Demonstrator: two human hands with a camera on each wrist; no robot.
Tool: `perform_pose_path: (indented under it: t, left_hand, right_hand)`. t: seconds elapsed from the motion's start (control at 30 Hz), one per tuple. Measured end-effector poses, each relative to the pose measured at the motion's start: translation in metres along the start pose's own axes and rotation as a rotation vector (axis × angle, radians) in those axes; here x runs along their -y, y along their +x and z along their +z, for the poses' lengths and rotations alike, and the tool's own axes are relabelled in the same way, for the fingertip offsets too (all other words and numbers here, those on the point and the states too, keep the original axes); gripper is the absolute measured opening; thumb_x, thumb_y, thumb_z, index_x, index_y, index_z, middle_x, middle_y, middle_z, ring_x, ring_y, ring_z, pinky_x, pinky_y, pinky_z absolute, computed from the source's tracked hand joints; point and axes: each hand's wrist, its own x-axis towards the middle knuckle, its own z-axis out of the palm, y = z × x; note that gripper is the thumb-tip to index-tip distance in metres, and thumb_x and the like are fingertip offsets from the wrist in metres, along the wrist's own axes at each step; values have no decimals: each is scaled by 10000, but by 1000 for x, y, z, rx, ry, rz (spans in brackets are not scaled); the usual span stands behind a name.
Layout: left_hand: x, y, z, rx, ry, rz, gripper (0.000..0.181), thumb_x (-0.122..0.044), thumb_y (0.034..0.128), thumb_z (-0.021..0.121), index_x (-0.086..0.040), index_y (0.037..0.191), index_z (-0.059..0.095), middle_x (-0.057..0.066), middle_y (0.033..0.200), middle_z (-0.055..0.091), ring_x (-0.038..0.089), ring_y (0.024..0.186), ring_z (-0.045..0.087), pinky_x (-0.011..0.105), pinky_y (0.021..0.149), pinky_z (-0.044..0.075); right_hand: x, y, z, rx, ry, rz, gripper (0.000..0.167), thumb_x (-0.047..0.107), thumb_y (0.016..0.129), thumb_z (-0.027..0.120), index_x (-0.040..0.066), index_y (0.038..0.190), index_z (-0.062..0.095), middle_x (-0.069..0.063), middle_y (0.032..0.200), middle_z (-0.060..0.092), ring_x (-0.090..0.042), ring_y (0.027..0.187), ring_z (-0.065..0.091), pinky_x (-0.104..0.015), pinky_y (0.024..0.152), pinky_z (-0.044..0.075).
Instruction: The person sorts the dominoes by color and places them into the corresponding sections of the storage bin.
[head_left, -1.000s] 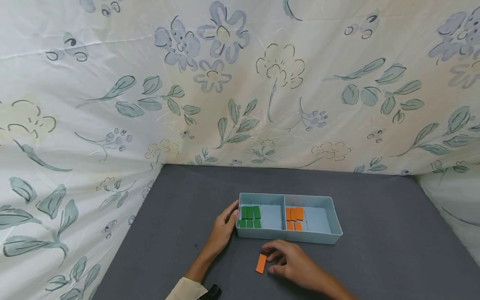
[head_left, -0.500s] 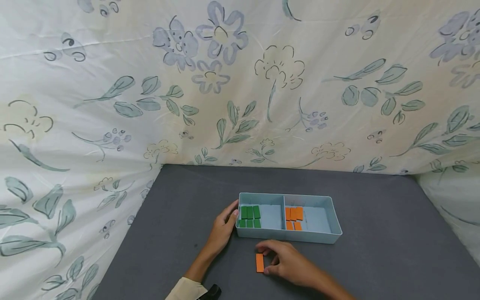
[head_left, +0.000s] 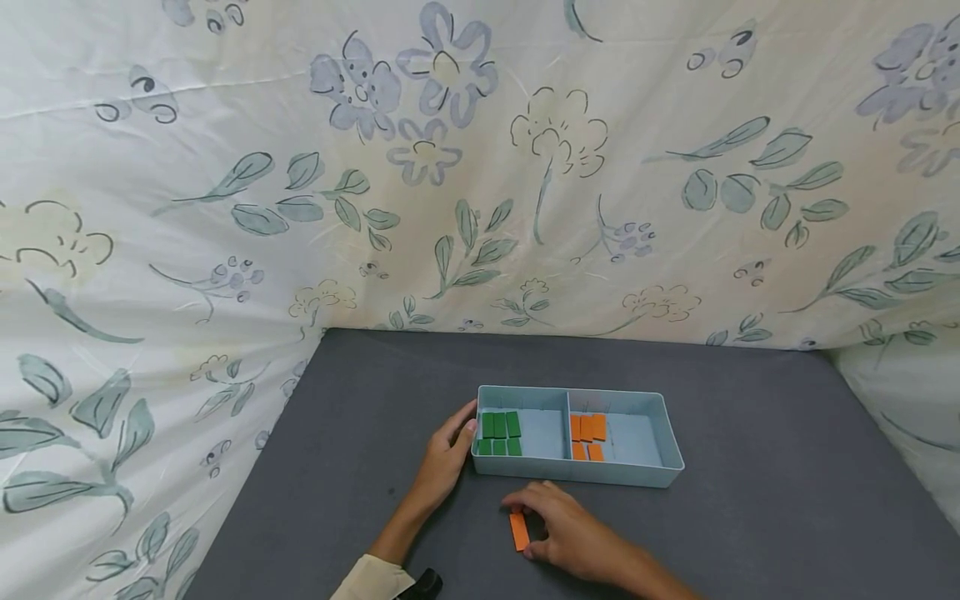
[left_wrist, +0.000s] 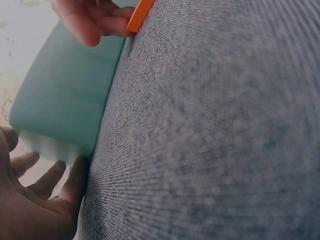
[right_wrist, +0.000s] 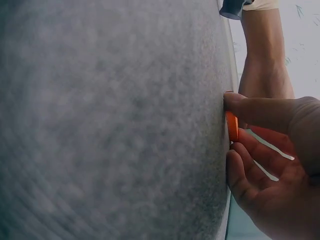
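An orange tile (head_left: 519, 532) is in front of a light blue two-part box (head_left: 577, 472). My right hand (head_left: 562, 529) pinches it, with the thumb at its near end and a fingertip at its far end. In the right wrist view the orange tile (right_wrist: 232, 126) shows on edge between thumb and fingers. My left hand (head_left: 444, 458) rests against the left end of the box. Seen from the left wrist, the fingers (left_wrist: 76, 180) of that hand lie nearly straight along the end wall.
Green tiles (head_left: 500, 425) lie in two rows in the box's left compartment. Several orange tiles (head_left: 588, 427) lie at the left of its right compartment, beside the divider (head_left: 567, 427). Dark grey cloth (head_left: 405, 367) covers the table, and a floral curtain (head_left: 555, 250) hangs behind.
My right hand has moved left onto the loose orange tile, going from beside it to pinching its ends. The tile has turned, its near end swinging right. My left hand and the box stay put.
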Motion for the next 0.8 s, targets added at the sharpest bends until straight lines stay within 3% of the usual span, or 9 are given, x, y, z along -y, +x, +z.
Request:
perform_pose_path:
  t: [0.17, 0.43, 0.8]
  left_hand:
    - [0, 0, 0, 0, 2, 3, 525, -370, 1146, 501, -150, 1620, 458, 67, 1647, 459, 270, 1555, 371, 577, 1238, 293]
    - [0, 0, -1, 2, 4, -4, 543, -381, 1144, 500, -135, 1626, 446, 64, 1654, 449, 274, 1565, 355, 588, 1244, 282]
    - [1, 0, -1, 1, 6, 2, 558, -397, 1141, 501, -137, 1631, 438, 50, 1656, 446, 263, 1565, 357, 583, 1243, 283]
  right_hand:
    - [-2, -1, 0, -9, 19, -21, 596, 166, 854, 910, 241, 1388, 657, 105, 1296, 654, -86, 1152, 589, -354, 974, 533]
    - [-5, -9, -8, -40, 157, -4, 602, 129, 857, 906, 185, 1401, 655, 14, 1291, 693, -112, 1097, 629, -283, 831, 559]
    - [-10, -27, -30, -220, 158, -61, 599, 75, 825, 920, 121, 1371, 676, -54, 1281, 726, -166, 1097, 678, -309, 808, 600]
